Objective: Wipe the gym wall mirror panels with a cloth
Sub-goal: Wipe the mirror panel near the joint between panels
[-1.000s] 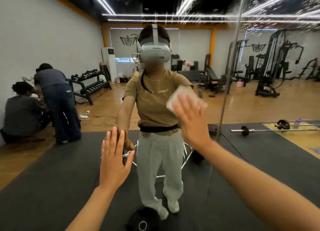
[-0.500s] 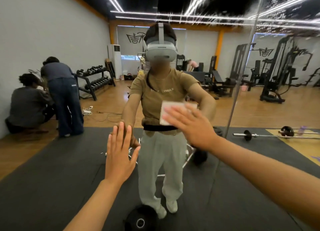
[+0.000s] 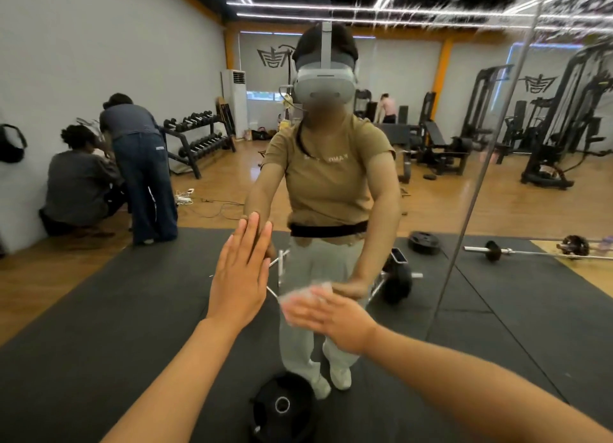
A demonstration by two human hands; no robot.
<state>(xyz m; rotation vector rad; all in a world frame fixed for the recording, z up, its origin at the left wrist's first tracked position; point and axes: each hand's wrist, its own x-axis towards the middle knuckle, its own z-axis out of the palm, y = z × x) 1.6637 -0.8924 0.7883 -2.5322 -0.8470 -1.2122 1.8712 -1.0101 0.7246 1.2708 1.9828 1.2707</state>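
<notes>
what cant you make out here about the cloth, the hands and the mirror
Head view, the only one:
- Cloth: motion-blurred and mostly under the right hand; its full shape is unclear.
- Right hand fingers: blurred, so their exact lie on the cloth is unclear.
- Left hand: only its back shows; the palm against the mirror is hidden.
- Mirror: streaks or dirt are not visible.

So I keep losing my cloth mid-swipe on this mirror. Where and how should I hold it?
The white cloth lies flat against the mirror panel under the right hand, its edges poking out past the straight fingers. Probably best to come from the room side, palm on the cloth's middle, and curl the fingertips over its upper edge.
</notes>
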